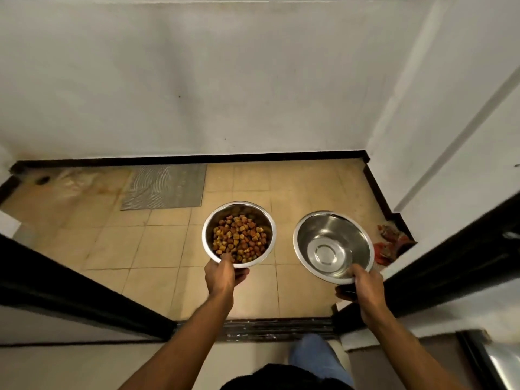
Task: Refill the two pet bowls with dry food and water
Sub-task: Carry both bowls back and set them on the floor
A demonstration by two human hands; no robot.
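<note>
Both of my hands have a bowl by its near rim. My left hand (221, 274) pinches the edge of the food bowl (238, 234), thumb hooked over the lip and inside, fingers curled underneath. My right hand (363, 282) grips the water bowl (333, 247) the same way, thumb over the rim and fingers wrapped below the base.

Looking into the food bowl, I see a steel vessel holding a heap of dry kibble (239, 239), brown and yellowish chunks that cover the bottom and sit well below the rim. It is held roughly level.

Across from it, the water bowl is also steel and is tilted a little toward me; clear water (334, 263) lies in it, gathered toward the near side, with the ringed bottom showing through. It stands just to the right of the food bowl, and their rims do not touch.

Beneath both bowls is a tan tiled floor (157, 243) bounded by white walls (197, 80) with a dark skirting. A grey ribbed mat (166, 187) lies on the tiles at the back left, and a reddish patterned cloth (392, 243) sits bunched in the right corner.
</note>
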